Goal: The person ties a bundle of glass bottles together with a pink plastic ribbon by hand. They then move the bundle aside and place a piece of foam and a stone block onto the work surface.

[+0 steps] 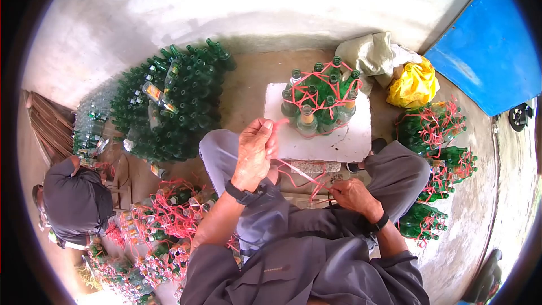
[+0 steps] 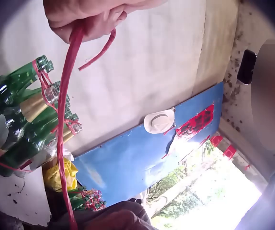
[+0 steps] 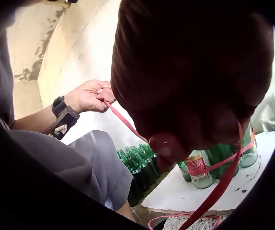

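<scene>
Red string [image 2: 62, 105] gripped in hands [image 1: 255, 149] [image 1: 353, 196]; bottle label [image 3: 196, 165] illegible.

The right hand [image 3: 195, 72] fills the upper right, close and dark, above the white worktop [image 3: 185, 194]. Its fingers are curled, and a red string [image 3: 123, 120] runs out from under them. One strand climbs up and left from the worktop to the left hand [image 3: 92, 96], which pinches it and wears a black wrist strap [image 3: 63, 119]. Another strand drops past the worktop's front edge. Standing bottles [image 3: 197, 167], green and crossed by string, rest on the worktop. Piled bottles [image 3: 137, 163] lie beyond its left edge, beside a grey trouser leg [image 3: 87, 163].
</scene>
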Demonstrator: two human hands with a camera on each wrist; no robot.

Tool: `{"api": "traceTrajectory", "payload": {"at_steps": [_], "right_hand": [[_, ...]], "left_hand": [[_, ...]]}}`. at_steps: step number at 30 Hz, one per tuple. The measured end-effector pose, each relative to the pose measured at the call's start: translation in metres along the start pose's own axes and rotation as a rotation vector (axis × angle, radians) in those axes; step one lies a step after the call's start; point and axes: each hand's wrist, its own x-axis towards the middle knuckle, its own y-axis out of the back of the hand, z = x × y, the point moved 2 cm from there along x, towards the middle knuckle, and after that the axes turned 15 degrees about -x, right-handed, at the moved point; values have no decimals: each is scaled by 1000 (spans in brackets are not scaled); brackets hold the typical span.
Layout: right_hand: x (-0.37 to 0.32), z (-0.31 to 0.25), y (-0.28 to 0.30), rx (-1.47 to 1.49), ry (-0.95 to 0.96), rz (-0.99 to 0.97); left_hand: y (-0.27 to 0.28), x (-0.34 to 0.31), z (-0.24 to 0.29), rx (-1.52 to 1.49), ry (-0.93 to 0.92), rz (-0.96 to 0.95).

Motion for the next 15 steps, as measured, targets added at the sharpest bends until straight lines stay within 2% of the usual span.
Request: {"api": "traceTrajectory", "payload": {"at_steps": [4, 7, 9, 10, 12, 13, 14, 15], "right_hand": [[-1, 0, -1, -63, -7, -16], [7, -6, 7, 11, -112, -78], [16, -6, 11, 168, -48, 193], [22, -10, 21, 162, -63, 204], [33, -21, 38, 843, -350, -103], [36, -21, 38, 969, -388, -89], [39, -20, 36, 969, -394, -74], [42, -18, 32, 1190, -448, -69]], "left_hand": [[-2, -2, -7, 4, 25, -37], [1, -6, -21, 58, 84, -79], [-6, -11, -36, 123, 111, -63], [-9, -14, -44, 190, 128, -42], [-5, -19, -63, 236, 240, -83], [-9, -22, -69, 289, 282, -96], [-13, -25, -73, 341, 322, -108], [-17, -28, -77, 346, 328, -117]]}}
